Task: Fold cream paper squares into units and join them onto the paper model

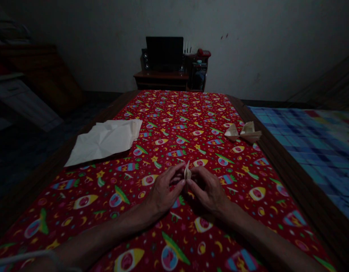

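Observation:
A small piece of folded paper [187, 173] stands upright between my two hands at the middle of the red patterned cloth [174, 151]. My left hand [167, 185] pinches it from the left with thumb and fingers. From the right, my right hand [210, 187] pinches the same piece, its thumb on the near side. The fingers hide most of the lower part of the fold. Off to the left lies a stack of pale paper sheets [102, 139] with creases. At the right, folded paper shapes [249, 132] rest on the cloth near its edge.
The cloth covers a bed or table with a dark wooden border [299, 181]. Beyond its far end stand a monitor [164, 53], speakers and a red telephone [203, 53]. A blue checked sheet [299, 139] spreads at the right. Wooden furniture [41, 71] stands left.

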`<state>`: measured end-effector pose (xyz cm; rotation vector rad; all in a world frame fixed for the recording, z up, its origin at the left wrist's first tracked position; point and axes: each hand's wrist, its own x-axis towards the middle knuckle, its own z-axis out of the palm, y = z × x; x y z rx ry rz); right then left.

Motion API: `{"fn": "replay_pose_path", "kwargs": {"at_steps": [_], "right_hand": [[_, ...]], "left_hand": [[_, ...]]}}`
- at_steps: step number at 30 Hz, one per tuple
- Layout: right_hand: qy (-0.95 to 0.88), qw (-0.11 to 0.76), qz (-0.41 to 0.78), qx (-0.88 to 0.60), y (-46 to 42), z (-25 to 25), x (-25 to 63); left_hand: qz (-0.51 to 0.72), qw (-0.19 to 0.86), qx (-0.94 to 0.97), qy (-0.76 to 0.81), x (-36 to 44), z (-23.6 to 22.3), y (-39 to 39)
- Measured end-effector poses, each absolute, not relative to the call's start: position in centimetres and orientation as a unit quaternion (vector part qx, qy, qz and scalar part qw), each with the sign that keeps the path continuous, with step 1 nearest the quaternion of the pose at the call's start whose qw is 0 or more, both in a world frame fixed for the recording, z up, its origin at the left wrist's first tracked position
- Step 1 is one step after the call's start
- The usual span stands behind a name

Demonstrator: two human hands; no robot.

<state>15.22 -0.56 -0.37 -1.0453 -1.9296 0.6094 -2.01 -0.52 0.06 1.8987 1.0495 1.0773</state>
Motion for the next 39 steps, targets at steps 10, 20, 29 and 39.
{"fn": "replay_pose_path", "kwargs": {"at_steps": [10,20,29,39], "right_hand": [[-0.775,0.416,0.251,-0.405,-0.7,-0.4,15.2],[-0.781,0.424,0.251,-0.384,-0.6,-0.2,15.5],[-0.830,0.402,0.190,-0.336,-0.7,-0.3,15.5],[-0.838,0.411,0.100,-0.345,-0.7,-1.1,15.4]], "left_hand": [[0.402,0.308,0.762,0.403,-2.4,0.6,-0.2],[0.425,0.433,0.679,0.414,-2.3,0.1,0.2],[0.430,0.471,0.649,0.415,-2.3,0.1,0.7],[0.404,0.356,0.742,0.399,-2.2,0.5,0.4]]}}
